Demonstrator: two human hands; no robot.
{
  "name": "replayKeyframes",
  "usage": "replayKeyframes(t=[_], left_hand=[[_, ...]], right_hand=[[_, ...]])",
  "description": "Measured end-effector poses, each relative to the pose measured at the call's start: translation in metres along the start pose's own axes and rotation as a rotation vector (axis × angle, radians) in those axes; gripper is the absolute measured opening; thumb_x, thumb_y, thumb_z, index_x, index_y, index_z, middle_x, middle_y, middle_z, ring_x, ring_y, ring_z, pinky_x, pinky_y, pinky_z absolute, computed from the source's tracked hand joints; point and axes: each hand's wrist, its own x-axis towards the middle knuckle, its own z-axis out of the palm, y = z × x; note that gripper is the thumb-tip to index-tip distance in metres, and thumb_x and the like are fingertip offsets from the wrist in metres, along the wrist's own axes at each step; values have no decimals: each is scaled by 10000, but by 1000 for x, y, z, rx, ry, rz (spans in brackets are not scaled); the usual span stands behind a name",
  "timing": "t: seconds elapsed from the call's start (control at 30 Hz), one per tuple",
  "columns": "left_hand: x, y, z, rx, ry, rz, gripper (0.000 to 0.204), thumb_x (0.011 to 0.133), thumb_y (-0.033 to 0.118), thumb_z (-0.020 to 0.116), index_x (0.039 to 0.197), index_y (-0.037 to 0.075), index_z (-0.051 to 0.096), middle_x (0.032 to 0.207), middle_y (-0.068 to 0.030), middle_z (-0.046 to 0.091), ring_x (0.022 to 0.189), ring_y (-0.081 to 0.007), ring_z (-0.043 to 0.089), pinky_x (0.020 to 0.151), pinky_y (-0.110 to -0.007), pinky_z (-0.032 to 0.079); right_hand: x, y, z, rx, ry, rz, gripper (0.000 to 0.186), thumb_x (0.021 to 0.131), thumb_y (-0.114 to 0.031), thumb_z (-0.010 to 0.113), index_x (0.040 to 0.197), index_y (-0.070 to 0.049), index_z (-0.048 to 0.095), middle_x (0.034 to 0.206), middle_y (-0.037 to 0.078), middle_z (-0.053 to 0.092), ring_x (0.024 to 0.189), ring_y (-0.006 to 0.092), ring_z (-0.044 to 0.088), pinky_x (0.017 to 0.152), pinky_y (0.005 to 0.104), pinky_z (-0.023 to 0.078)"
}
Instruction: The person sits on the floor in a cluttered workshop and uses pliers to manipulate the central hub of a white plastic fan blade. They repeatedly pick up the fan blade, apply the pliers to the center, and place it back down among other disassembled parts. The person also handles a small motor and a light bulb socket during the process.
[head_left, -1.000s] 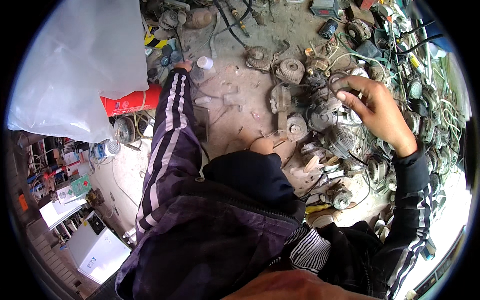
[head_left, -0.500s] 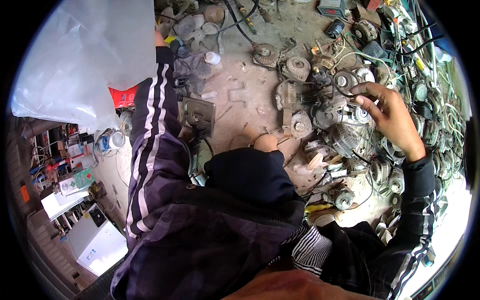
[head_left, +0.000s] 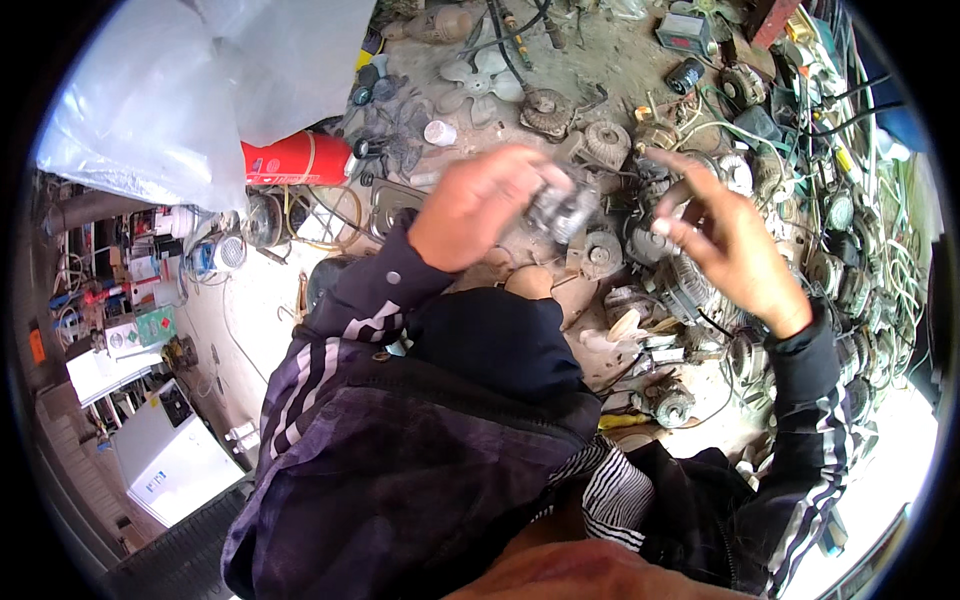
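My left hand (head_left: 475, 210) is raised over the middle of the floor, fingers closed round a small grey metal motor (head_left: 562, 212) that is smeared by motion. To its right, my right hand (head_left: 725, 235) hovers above a heap of dusty electric motors (head_left: 685, 285), thumb and fingers apart with nothing visible between them. Under and between the hands lie a round motor with a flat mounting plate (head_left: 600, 255) and a ribbed round motor (head_left: 606, 144).
A clear plastic sheet (head_left: 150, 110) hangs at upper left above a red cylinder (head_left: 300, 158). Fan blades (head_left: 482, 85), a white cap (head_left: 438, 132) and a metal plate (head_left: 392, 205) lie farther off. Tangled wires (head_left: 905, 230) edge the right side; a white cabinet (head_left: 180, 460) stands lower left.
My left hand has come back from the far left, behind the plastic sheet, to the middle with a small motor in it. My right hand has shifted slightly left and nearer, without the dark cable.
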Motion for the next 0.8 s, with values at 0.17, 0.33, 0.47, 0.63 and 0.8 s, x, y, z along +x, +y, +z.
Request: replayKeyframes(t=[0.17,0.33,0.47,0.63,0.8], left_hand=[[18,23,28,-62,-532,-45,286,964,195,499,1150,-11,567,858,-108,601,799,-181,585,724,-303,467],[35,-47,22,-394,-334,-138,481,996,426,355,1083,23,604,947,-49,643,783,-130,566,748,-284,477],[45,-223,-13,-341,414,-858,379,948,424,470,1125,106,577,1021,-22,620,812,-117,551,684,-288,415],[46,-349,-43,-705,744,-1365,352,953,391,447,1231,177,474,1132,21,604,871,-136,559,669,-315,373],[53,-350,-40,-971,882,-1332,270,947,405,456,1111,196,503,1126,63,616,813,-130,543,672,-335,345]], right_hand=[[3,17,34,-38,82,-197,369,809,-46,651,1165,-61,557,862,111,613,769,253,596,725,339,479],[-5,36,33,-12,172,56,189,897,-155,591,942,23,635,836,152,608,804,296,601,746,343,469],[-11,51,27,140,184,204,263,923,-219,585,988,33,619,859,124,642,779,171,596,729,297,470],[-17,67,11,224,115,379,315,959,-257,536,986,48,609,764,5,558,732,71,478,697,238,427],[-29,82,-8,432,1,487,269,953,-259,544,992,-14,647,816,-19,593,769,69,490,699,234,411]])
